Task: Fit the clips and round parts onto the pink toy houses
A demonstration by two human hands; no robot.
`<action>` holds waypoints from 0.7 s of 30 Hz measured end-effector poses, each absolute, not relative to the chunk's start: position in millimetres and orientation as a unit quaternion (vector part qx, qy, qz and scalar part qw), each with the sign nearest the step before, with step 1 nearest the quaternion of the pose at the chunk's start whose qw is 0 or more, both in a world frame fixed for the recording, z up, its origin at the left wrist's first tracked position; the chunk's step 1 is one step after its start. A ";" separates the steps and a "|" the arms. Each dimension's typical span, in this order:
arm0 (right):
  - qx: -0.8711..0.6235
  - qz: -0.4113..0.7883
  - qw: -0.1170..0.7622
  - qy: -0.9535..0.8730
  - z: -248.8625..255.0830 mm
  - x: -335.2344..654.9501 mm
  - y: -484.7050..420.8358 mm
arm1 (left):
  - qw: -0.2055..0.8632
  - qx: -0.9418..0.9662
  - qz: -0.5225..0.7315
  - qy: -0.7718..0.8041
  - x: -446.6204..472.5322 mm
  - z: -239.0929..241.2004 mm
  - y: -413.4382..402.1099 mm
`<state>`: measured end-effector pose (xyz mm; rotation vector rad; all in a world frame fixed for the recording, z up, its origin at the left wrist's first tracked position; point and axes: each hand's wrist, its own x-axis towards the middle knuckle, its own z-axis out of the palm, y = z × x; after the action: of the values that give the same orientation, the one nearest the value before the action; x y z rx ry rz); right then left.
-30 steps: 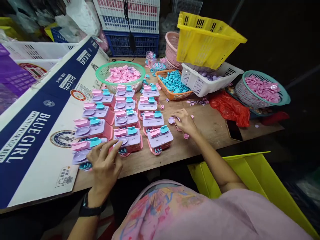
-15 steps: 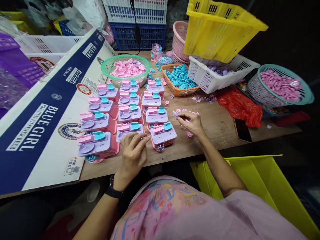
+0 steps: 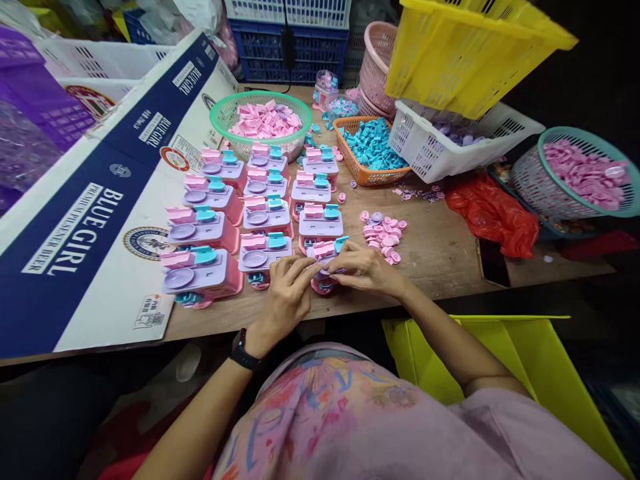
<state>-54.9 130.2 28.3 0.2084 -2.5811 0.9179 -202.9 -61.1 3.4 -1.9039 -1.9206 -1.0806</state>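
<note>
Both hands [image 3: 289, 288] half-curled, fingertips on one lavender-topped toy [image 3: 324, 249]

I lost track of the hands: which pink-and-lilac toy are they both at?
The front toy of the rightmost column. The left hand and right hand come together over it; no other toy has both hands there.

Between the left hand [image 3: 289, 288] and the right hand [image 3: 364, 268], the toy [image 3: 324, 249] is partly hidden; their grip is not clear.
</note>
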 end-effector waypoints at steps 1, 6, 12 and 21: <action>0.088 0.313 0.187 -0.927 29.2 -56.2 133.4 | 0.114 -0.657 -0.363 -0.651 -203.4 1.7 -60.4; 0.129 0.189 0.165 -0.959 38.5 -54.7 139.3 | 0.116 -0.685 -0.326 -0.641 -200.4 -3.1 -60.1; 0.144 0.009 0.199 -0.969 34.7 -53.7 135.8 | 0.131 -0.684 -0.306 -0.649 -194.9 -2.1 -58.5; 0.132 0.021 0.187 -0.973 34.3 -52.2 128.3 | 0.108 -0.676 -0.295 -0.667 -193.3 -3.2 -57.7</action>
<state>-52.2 128.3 34.3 0.3709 -2.7403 0.0586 -193.3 -57.7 -3.2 -1.9897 -1.9622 -0.8670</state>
